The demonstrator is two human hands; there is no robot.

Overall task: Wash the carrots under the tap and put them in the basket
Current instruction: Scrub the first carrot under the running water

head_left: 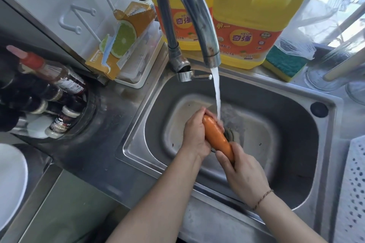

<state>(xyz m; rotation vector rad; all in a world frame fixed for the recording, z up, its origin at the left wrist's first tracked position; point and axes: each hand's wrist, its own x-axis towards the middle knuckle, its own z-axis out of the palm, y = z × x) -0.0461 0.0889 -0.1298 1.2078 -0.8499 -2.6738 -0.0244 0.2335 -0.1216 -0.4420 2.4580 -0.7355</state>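
Carrot (217, 136) over steel sink (286, 163), cluttered kitchen counter (118, 144).

Bright window daylight, wide-angle edge distortion

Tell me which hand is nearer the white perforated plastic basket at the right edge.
Right. The right hand grips the orange carrot's lower end, on the side towards the white perforated plastic basket; the left hand holds its upper end, farther away.
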